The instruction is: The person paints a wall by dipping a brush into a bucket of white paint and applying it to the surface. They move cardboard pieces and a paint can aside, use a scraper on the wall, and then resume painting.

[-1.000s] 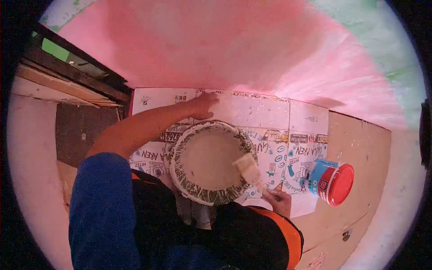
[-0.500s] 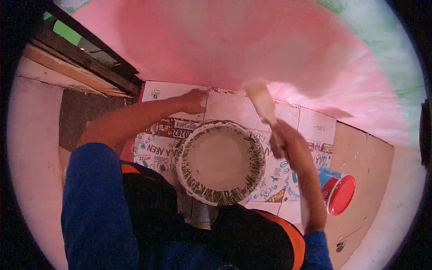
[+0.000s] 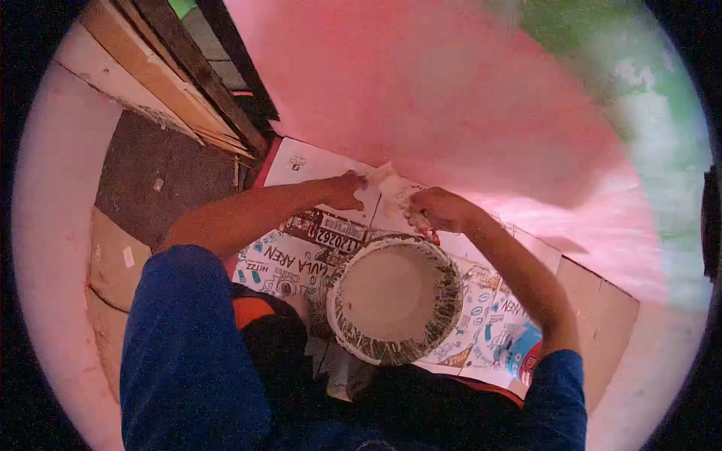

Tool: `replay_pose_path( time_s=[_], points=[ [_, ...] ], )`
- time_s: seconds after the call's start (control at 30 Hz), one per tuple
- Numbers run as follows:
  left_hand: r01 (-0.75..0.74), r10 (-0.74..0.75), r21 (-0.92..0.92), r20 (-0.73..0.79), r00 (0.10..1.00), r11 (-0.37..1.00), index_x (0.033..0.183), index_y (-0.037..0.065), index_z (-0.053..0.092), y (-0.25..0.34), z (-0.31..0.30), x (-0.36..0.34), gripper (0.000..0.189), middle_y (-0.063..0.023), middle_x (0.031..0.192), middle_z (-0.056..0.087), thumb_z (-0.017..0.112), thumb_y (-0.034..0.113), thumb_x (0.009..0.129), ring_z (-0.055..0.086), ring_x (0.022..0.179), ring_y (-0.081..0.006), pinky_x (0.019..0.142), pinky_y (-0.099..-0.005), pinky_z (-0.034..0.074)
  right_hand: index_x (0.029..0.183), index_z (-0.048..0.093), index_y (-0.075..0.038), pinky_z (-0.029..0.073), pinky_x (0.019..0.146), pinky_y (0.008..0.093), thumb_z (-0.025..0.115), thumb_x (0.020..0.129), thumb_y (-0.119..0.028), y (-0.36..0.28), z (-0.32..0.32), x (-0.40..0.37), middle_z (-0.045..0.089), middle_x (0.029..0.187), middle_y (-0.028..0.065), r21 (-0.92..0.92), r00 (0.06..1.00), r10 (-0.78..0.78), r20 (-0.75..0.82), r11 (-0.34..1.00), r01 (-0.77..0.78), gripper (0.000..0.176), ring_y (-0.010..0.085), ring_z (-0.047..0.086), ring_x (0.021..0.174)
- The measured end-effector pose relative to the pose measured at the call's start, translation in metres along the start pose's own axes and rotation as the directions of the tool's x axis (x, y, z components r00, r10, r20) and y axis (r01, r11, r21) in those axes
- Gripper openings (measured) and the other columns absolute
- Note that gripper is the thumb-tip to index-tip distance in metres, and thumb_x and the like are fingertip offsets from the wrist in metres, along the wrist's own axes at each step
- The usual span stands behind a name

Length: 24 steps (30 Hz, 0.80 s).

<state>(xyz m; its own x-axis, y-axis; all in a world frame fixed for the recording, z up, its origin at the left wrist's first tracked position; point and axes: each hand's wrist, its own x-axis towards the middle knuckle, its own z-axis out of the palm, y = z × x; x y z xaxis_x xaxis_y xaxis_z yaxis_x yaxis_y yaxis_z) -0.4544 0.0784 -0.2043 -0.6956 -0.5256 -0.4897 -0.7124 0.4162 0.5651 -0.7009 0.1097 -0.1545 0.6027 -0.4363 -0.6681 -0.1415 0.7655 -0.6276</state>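
Gripped in my right hand (image 3: 438, 209) is a paintbrush (image 3: 391, 189), its pale, paint-coated head pointing away from me towards the foot of the wall. The red end of its handle shows below the fingers. My left hand (image 3: 347, 191) is just left of the brush head, its fingers apart and holding nothing that I can see. Both hands are over the printed cardboard, beyond the bucket (image 3: 340, 319). Pale paint (image 3: 391, 289) fills the bucket's inside, and dried streaks coat its rim.
The pink and green painted wall (image 3: 444, 98) rises ahead. Flattened printed cardboard (image 3: 274, 263) covers the floor under the bucket. A blue and red tub (image 3: 524, 353) stands at the lower right, partly behind my right arm. Wooden boards (image 3: 162, 75) lean at the upper left.
My right hand has moved left with the paintbrush, bringing it close to my left hand. The view has shifted, so the bucket appears lower and further right.
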Motion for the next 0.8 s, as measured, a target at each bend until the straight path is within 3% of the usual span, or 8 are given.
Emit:
replay_pose_path(
  time_s=[0.03,0.13,0.27,0.47,0.53,0.67,0.77,0.8],
  points=[
    [0.027,-0.026,-0.093,0.012,1.0,0.995,0.125,-0.004,0.028,0.005,-0.005,-0.007,0.07,-0.0203,0.133,0.023,0.055,0.032,0.072,0.018,0.124,-0.0333,0.102,-0.0379,0.021,0.09,0.052,-0.002,0.045,0.056,0.0268,0.047,0.083,-0.021,-0.001,0.009,0.006,0.056,0.08,0.0084,-0.293,0.99,0.028,-0.138,0.954,-0.068,0.021,0.0135,0.054,0.067],
    [-0.116,0.111,-0.027,-0.133,0.985,0.993,0.123,-0.003,0.031,-0.033,0.017,0.0,0.061,-0.0211,0.13,0.026,0.054,0.024,0.074,0.021,0.123,-0.0324,0.101,-0.0359,0.022,0.087,0.052,-0.002,0.044,0.06,0.0268,0.045,0.084,-0.023,0.011,0.005,0.015,0.054,0.077,0.0055,-0.63,0.999,0.019,-0.038,0.776,-0.039,0.022,0.0127,0.052,0.07],
    [-0.162,0.169,0.08,-0.094,0.981,0.984,0.121,-0.003,0.033,-0.03,0.017,-0.011,0.055,-0.0219,0.129,0.028,0.054,0.018,0.075,0.025,0.122,-0.0319,0.101,-0.0345,0.022,0.084,0.051,-0.002,0.042,0.065,0.0265,0.045,0.084,-0.024,0.049,-0.008,0.015,0.052,0.078,0.0052,-0.458,0.98,-0.159,-0.122,0.885,0.086,0.022,0.0121,0.05,0.074],
    [-0.154,0.151,-0.039,-0.081,0.985,0.987,0.12,-0.004,0.034,0.005,0.007,-0.008,0.054,-0.0231,0.128,0.029,0.054,0.018,0.075,0.026,0.122,-0.0321,0.101,-0.0348,0.022,0.095,0.051,-0.005,0.042,0.07,0.0321,0.043,0.084,-0.027,0.097,-0.052,-0.013,0.058,0.089,0.0123,-0.674,0.917,-0.24,-0.317,0.738,-0.04,0.025,0.0199,0.054,0.08],
    [-0.104,0.104,0.01,-0.103,0.989,0.995,0.121,-0.003,0.033,0.016,0.014,-0.004,0.056,-0.0229,0.129,0.027,0.054,0.02,0.075,0.025,0.122,-0.0326,0.101,-0.0354,0.021,0.103,0.047,-0.008,0.043,0.073,0.0327,0.043,0.085,-0.021,0.092,-0.036,-0.041,0.058,0.093,0.0124,0.011,0.904,-0.137,-0.405,0.988,0.154,0.023,0.0202,0.055,0.082],
    [-0.202,0.2,0.196,0.03,0.979,0.96,0.123,-0.003,0.03,0.022,0.025,0.006,0.059,-0.0229,0.131,0.023,0.053,0.023,0.076,0.024,0.122,-0.0336,0.102,-0.0366,0.02,0.107,0.044,-0.009,0.043,0.076,0.0344,0.044,0.084,-0.018,0.107,-0.033,-0.03,0.057,0.098,0.0122,0.331,0.911,-0.039,-0.411,0.925,0.189,0.025,0.0197,0.055,0.086],
    [-0.071,0.084,0.37,-0.017,0.996,0.926,0.123,-0.002,0.03,0.019,0.024,0.009,0.058,-0.0231,0.13,0.024,0.052,0.024,0.076,0.023,0.122,-0.0347,0.102,-0.0376,0.02,0.115,0.042,-0.008,0.043,0.081,0.0284,0.041,0.086,-0.015,0.104,-0.044,-0.001,0.052,0.11,0.0133,0.007,0.929,-0.093,-0.357,0.995,0.103,0.029,0.0195,0.053,0.094],
    [-0.034,0.045,0.35,-0.021,0.999,0.936,0.122,-0.003,0.03,0.017,0.022,0.008,0.058,-0.0232,0.13,0.025,0.053,0.024,0.076,0.024,0.121,-0.0348,0.101,-0.0385,0.021,0.114,0.043,-0.006,0.042,0.082,0.0286,0.045,0.084,-0.014,0.111,-0.063,0.023,0.053,0.109,0.0133,-0.702,0.918,-0.37,-0.143,0.691,0.17,0.031,0.0193,0.053,0.094]
  ],
)
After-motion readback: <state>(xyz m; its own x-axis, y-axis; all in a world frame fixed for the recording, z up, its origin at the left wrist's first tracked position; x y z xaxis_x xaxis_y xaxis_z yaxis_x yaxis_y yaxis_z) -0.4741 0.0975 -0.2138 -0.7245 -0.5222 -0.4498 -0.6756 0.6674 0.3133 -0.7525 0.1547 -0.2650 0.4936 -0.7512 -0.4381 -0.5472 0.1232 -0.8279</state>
